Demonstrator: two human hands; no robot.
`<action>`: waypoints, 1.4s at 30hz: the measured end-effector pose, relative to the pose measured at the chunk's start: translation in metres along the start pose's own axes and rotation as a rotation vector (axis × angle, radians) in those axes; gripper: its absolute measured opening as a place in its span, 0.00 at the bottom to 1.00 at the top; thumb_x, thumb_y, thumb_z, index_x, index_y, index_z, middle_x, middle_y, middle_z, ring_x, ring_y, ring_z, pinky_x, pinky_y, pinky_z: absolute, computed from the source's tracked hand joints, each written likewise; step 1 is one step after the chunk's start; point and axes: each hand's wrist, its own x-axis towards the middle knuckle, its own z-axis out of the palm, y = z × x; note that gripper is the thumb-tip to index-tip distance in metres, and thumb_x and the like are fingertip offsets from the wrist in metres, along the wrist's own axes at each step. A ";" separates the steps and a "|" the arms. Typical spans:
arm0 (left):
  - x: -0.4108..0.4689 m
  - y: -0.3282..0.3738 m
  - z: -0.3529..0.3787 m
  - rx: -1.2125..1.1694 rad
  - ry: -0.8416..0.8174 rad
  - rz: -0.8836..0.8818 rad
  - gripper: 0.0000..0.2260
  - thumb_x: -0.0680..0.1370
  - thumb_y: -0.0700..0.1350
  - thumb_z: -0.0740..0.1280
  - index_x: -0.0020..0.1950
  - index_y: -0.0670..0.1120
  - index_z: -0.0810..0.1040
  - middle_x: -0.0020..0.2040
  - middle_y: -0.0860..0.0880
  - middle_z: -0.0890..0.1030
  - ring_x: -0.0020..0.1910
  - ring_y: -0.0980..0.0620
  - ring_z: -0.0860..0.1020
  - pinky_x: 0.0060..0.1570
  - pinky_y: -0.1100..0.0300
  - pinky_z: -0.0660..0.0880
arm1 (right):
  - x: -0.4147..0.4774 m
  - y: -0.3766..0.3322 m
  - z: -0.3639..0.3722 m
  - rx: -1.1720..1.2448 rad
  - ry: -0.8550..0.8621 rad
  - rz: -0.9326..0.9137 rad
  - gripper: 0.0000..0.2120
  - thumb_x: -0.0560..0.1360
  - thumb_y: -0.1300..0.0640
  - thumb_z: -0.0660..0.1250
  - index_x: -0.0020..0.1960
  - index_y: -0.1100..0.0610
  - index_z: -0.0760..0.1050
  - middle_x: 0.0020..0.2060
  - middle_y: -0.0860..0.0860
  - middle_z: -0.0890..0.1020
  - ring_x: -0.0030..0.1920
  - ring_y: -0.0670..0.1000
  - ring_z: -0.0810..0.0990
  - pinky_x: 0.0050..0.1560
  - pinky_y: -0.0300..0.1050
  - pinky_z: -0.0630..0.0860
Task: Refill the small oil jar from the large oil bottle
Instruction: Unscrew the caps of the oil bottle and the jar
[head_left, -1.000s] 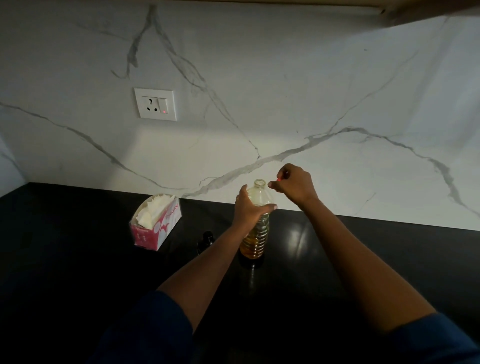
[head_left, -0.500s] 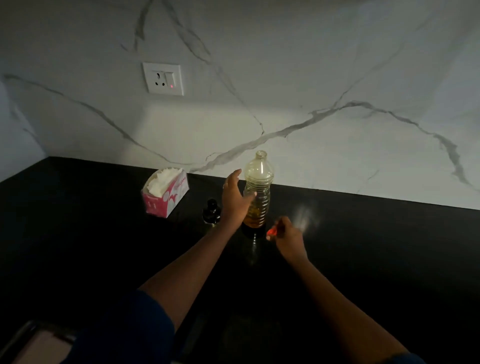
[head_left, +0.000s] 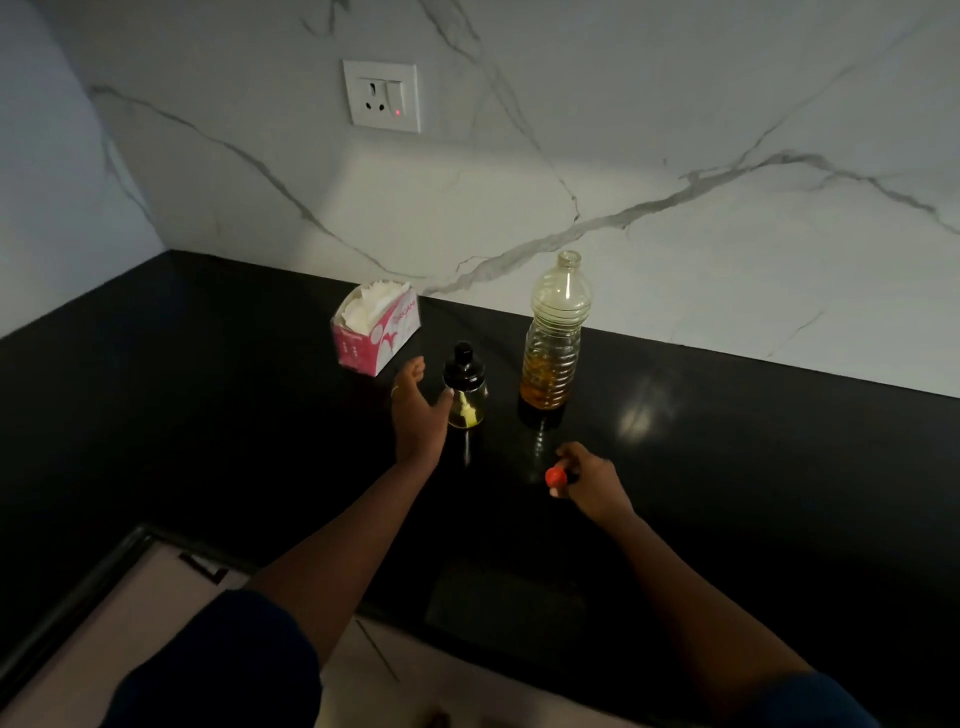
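The large clear oil bottle (head_left: 555, 332) stands uncapped and upright on the black counter (head_left: 208, 415), with amber oil in its lower third. To its left stands the small glass oil jar (head_left: 465, 387), black lid on, a little yellow oil inside. My left hand (head_left: 418, 410) is open beside the jar's left side, thumb touching or nearly touching the glass. My right hand (head_left: 587, 480) is low over the counter in front of the bottle, fingers pinched on the red bottle cap (head_left: 555, 475).
A pink tissue box (head_left: 375, 327) with white tissues sits behind and left of the jar, near the marble wall. A wall socket (head_left: 382, 96) with a red light is above it. The counter's front edge (head_left: 104, 566) runs at the lower left.
My left hand let go of the large bottle and moved left to the small jar. My right hand carried the red cap from the bottle's mouth down to the counter.
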 end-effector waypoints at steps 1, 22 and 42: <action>0.003 -0.004 -0.001 0.013 -0.023 -0.022 0.27 0.73 0.37 0.69 0.70 0.44 0.66 0.68 0.46 0.71 0.68 0.50 0.69 0.63 0.59 0.66 | 0.003 -0.003 -0.004 -0.011 -0.039 0.011 0.25 0.70 0.64 0.71 0.64 0.53 0.69 0.54 0.50 0.78 0.56 0.50 0.77 0.56 0.44 0.74; 0.072 -0.049 0.035 0.174 -0.550 -0.084 0.35 0.64 0.45 0.78 0.68 0.44 0.68 0.63 0.45 0.76 0.62 0.47 0.75 0.55 0.61 0.70 | 0.091 -0.207 0.007 -0.368 0.122 0.011 0.25 0.73 0.41 0.66 0.57 0.61 0.75 0.51 0.55 0.80 0.53 0.57 0.79 0.45 0.46 0.72; 0.080 -0.058 0.038 0.170 -0.611 -0.088 0.31 0.64 0.44 0.78 0.64 0.44 0.72 0.57 0.47 0.79 0.58 0.49 0.77 0.60 0.57 0.73 | 0.116 -0.224 -0.007 -0.817 -0.358 -0.223 0.25 0.64 0.58 0.74 0.60 0.50 0.78 0.56 0.52 0.80 0.55 0.54 0.77 0.52 0.45 0.77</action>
